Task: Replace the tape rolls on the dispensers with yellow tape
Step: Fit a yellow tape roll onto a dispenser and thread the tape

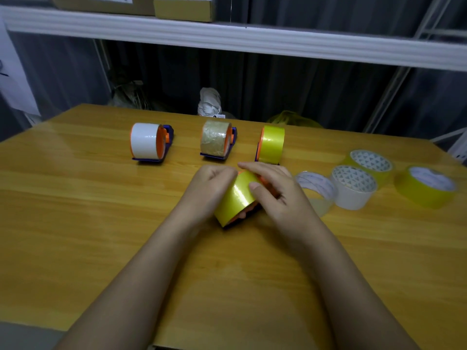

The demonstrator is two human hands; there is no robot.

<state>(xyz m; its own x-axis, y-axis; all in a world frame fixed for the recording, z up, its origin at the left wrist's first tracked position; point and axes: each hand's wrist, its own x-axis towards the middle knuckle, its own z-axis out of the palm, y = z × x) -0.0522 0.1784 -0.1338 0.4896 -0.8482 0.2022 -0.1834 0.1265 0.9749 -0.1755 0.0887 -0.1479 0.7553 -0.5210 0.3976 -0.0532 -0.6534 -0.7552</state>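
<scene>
**Yellow roll gripped at mid-counter**

Head view: a yellow tape roll (238, 198) on its dispenser is clasped by both hands, left hand (214, 184) curled at one side, right hand (271, 184) wrapped over the top. Beyond it, three loaded dispensers are lined up on the counter (75, 223): white (149, 144), clear (217, 140), yellow (271, 145).

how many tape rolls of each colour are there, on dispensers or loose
yellow: 4, one in the hands, one on the right dispenser, two loose
white: 2, one on the left dispenser, one loose
clear: 2, one on the middle dispenser, one loose
total: 8
</scene>
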